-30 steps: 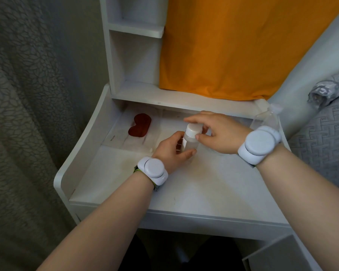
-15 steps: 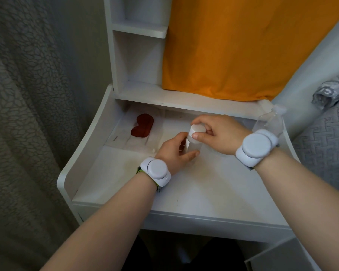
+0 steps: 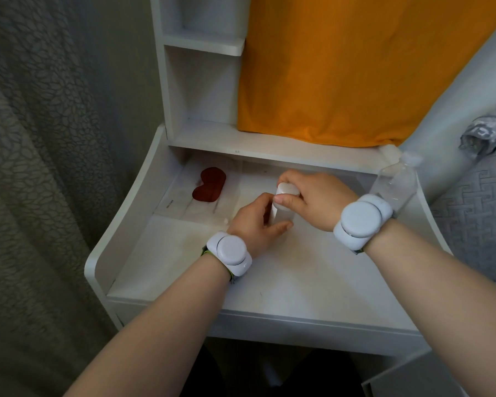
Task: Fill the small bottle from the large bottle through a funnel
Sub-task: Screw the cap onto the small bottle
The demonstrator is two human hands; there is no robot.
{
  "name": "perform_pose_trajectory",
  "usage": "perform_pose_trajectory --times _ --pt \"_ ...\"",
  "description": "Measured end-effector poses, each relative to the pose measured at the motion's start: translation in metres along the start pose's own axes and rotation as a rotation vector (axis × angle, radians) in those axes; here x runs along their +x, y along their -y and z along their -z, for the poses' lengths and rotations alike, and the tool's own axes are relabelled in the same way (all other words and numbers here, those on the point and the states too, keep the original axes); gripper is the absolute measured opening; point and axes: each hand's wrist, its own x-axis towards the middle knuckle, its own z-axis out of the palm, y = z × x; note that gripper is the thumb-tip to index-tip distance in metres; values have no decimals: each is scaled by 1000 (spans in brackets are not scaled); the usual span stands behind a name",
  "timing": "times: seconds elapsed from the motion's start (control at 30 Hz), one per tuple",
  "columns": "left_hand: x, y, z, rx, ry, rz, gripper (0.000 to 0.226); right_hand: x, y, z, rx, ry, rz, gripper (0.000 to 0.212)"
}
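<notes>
The left hand [image 3: 252,222] curls its fingers and thumb round the body of the small translucent white plastic bottle [image 3: 281,213], which stands upright on the white desk top [image 3: 184,267], while the right hand [image 3: 318,199] comes from above and pinches the bottle's round white cap [image 3: 287,189] between its bent thumb and fingertips. The large clear plastic bottle [image 3: 395,184] stands well beyond the right wrist, apart from both hands, at the desk's far right edge. A flat dark red kidney-shaped piece [image 3: 209,184] lies beyond the left knuckles, to their left and untouched.
</notes>
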Motion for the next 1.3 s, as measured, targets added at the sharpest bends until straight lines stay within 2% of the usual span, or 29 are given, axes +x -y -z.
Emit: perform_pose_trajectory --times 0.27,0.4,0.57,0.7,0.83,1.07,1.17,1.3 --pt "-2 -2 0 56 -19 -6 34 -4 11 -13 -42 -126 -143 42" --pt "-3 -3 2 52 -18 -8 35 -9 16 -17 24 -169 -182 40" --pt "-3 -5 1 -37 -30 19 33 -28 9 -16 120 -201 -135 54" --pt "2 -9 -1 -124 -49 52 35 -44 -15 -16 101 -341 -234 48" --pt "9 -12 -2 -113 -89 110 33 -51 -45 -20 7 -307 -419 47" --pt "30 -23 -18 -120 -102 193 39 -48 -79 -31 -16 -165 -553 44" --pt "38 -26 -27 -112 -100 210 42 -45 -88 -35 -1 -146 -566 36" --pt "46 -26 -36 -103 -85 201 42 -42 -92 -41 25 -172 -551 11"
